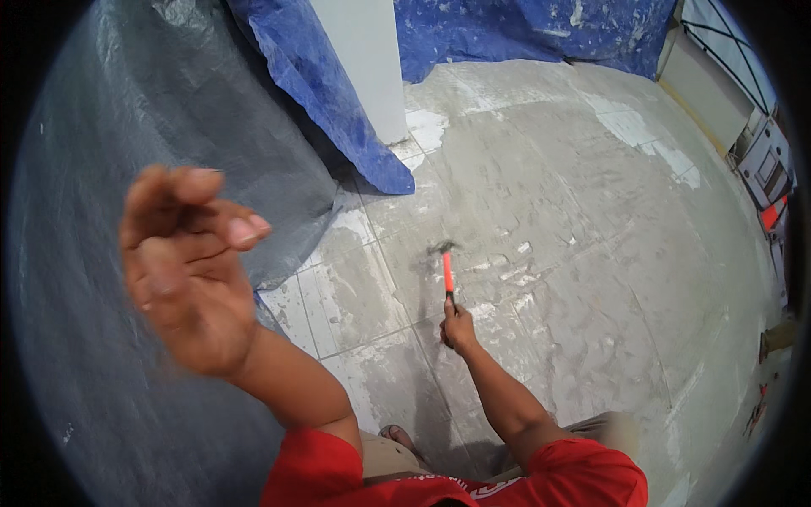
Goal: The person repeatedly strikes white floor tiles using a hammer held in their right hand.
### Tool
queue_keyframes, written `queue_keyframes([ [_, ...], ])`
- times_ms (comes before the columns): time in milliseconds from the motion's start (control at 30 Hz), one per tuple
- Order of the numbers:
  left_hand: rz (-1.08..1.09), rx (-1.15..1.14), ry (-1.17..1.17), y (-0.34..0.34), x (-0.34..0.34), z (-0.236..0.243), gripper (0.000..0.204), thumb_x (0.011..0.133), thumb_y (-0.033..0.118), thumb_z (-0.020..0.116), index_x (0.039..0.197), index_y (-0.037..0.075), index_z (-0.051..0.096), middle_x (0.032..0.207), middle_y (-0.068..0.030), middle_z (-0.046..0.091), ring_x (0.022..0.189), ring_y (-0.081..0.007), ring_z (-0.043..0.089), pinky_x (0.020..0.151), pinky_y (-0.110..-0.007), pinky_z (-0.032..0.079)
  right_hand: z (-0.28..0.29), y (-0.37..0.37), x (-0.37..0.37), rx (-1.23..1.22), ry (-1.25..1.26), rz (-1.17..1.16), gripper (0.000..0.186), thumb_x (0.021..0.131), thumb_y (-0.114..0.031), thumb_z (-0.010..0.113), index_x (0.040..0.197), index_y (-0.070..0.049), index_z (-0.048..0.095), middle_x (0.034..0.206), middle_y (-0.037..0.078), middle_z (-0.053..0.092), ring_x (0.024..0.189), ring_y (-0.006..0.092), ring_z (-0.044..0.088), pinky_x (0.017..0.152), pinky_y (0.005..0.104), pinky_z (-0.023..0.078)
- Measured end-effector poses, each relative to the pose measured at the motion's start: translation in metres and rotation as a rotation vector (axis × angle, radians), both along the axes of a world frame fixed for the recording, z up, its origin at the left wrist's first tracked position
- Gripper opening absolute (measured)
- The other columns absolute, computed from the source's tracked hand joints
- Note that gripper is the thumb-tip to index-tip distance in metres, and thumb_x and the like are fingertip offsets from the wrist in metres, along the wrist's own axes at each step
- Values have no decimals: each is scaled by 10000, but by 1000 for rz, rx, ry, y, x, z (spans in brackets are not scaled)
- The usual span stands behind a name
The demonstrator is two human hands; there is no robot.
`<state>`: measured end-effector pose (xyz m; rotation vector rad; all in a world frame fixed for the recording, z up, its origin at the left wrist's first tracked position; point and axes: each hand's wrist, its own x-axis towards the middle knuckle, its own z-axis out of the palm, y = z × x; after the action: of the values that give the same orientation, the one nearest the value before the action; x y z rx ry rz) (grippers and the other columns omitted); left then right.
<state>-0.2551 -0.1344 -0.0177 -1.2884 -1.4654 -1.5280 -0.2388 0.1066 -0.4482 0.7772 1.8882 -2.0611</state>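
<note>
My right hand is wrapped round the black grip of a hammer with an orange-red shaft and a dark metal head. The hammer's head points away from me, over the tiled floor; I cannot tell whether it touches the tiles. Raised high at the left, my left hand has its palm turned up, the fingers loosely bent and apart, with nothing in it. Behind that hand hangs a grey plastic sheet.
Grey dust and small chips cover the tiles. A blue tarp drapes beside a white pillar, and another blue tarp hangs at the back. Boxes stand along the right edge, near a small red-handled tool on the floor.
</note>
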Motion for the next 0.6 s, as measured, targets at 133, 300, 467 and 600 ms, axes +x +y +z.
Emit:
queue_keyframes([
  [133, 231, -139, -92, 43, 6, -12, 414, 995, 230, 514, 1281, -68, 539, 1162, -209, 649, 779, -203, 656, 668, -314, 553, 79, 35, -66, 212, 551, -219, 396, 1023, -422, 502, 933, -37, 516, 621, 35, 516, 474, 120, 522, 425, 283, 426],
  [300, 364, -557, -348, 94, 32, -15, 300, 859, 185, 711, 1109, 19, 696, 1008, -157, 690, 823, -236, 670, 680, -301, 528, 237, 74, -97, 204, 1110, -494, 229, 1048, -198, 464, 1164, -1, 475, 755, 38, 542, 610, 89, 510, 565, 239, 435],
  [467, 150, -1466, -361, 108, 84, -63, 529, 925, 303, 631, 1381, 68, 501, 1105, -125, 621, 894, -295, 643, 823, -400, 495, 163, 73, -108, 144, 1187, -610, 217, 1037, -150, 454, 1191, -19, 375, 764, 40, 530, 638, 94, 491, 551, 216, 409],
  [600, -78, -1541, -490, 139, 114, -75, 558, 933, 300, 618, 1405, 49, 456, 1111, -155, 604, 916, -294, 640, 844, -403, 483, -18, 43, -54, 772, 377, -31, 306, 984, -238, 524, 1083, 51, 533, 895, 226, 665, 808, 274, 683, 705, 405, 517],
])
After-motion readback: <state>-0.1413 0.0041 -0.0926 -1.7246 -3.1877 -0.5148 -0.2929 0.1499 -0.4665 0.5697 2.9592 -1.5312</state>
